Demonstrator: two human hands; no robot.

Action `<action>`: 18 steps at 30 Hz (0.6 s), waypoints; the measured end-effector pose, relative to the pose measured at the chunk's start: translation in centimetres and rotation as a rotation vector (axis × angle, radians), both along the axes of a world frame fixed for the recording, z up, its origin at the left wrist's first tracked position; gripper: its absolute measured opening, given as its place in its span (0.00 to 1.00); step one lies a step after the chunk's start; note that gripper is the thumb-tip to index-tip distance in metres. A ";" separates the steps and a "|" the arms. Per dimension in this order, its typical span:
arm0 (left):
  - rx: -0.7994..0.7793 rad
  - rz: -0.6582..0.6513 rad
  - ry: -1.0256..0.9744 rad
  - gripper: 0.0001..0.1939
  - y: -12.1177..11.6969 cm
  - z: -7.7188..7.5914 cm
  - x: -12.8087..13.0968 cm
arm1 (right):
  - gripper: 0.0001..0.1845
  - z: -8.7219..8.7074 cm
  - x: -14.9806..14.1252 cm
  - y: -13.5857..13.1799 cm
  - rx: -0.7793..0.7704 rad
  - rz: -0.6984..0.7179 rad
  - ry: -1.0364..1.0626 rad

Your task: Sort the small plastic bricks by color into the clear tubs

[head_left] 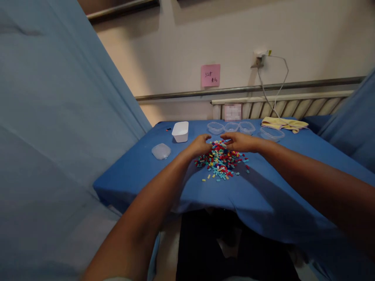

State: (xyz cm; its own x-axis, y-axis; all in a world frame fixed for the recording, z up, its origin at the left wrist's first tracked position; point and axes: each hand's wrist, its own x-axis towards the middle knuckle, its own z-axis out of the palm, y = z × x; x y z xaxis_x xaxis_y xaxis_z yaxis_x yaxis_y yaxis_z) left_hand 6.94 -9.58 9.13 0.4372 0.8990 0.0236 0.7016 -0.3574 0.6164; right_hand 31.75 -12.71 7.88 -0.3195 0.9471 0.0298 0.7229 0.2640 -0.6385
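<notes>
A heap of small coloured pieces [221, 162], red, blue, yellow and white, lies in the middle of a table covered with blue cloth [263, 191]. My left hand [200, 145] rests on the heap's far left edge with its fingers curled inward. My right hand [238, 141] lies on the far right edge, fingers bent toward the left hand. Whether either hand holds pieces is hidden. The two hands nearly meet above the far side of the heap.
A white tub [180, 131] and a clear lid [161, 151] sit at the left. Several clear plastic containers [231, 127] stand in a row behind the heap, one more [272, 134] at the right beside a yellow cloth [284, 123]. Blue curtains hang on both sides.
</notes>
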 end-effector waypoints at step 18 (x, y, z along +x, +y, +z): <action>-0.150 -0.365 -0.003 0.40 2.0 -4.0 0.0 | 0.45 -5.1 -0.9 1.4 -0.074 0.015 -0.058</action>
